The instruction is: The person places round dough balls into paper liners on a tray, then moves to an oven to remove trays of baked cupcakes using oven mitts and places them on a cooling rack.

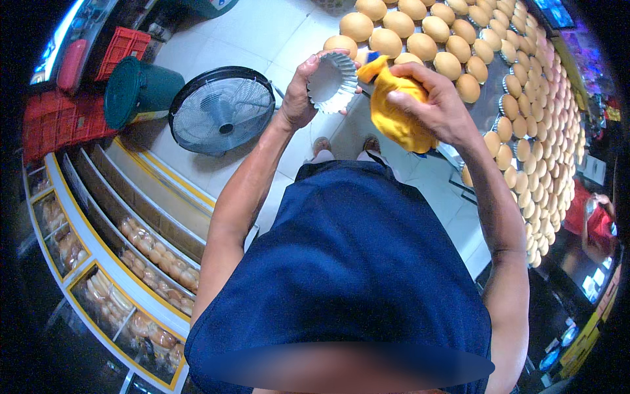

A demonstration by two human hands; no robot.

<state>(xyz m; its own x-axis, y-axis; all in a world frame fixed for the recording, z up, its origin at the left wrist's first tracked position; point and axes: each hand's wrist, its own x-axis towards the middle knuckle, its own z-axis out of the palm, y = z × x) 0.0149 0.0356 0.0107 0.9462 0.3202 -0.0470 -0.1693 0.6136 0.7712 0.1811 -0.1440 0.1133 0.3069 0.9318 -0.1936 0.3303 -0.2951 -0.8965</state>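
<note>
My left hand [299,98] grips a fluted metal baking tin [327,84] by its side, its hollow turned up towards me. Just right of the tin, my right hand [433,101] clutches a bunched yellow cloth [396,111] with a dark blue patch at its upper end. A small gap separates cloth and tin. Beyond both hands, round golden buns [385,43] cover a large table surface in rows. Fluted tins show beneath some of those buns.
A black floor fan [221,109] stands at left beside a green lidded bin [142,91] and red plastic crates [61,123]. Shelves of bagged bread [157,256] curve along the lower left. A person in red [593,216] is at the far right, past the buns.
</note>
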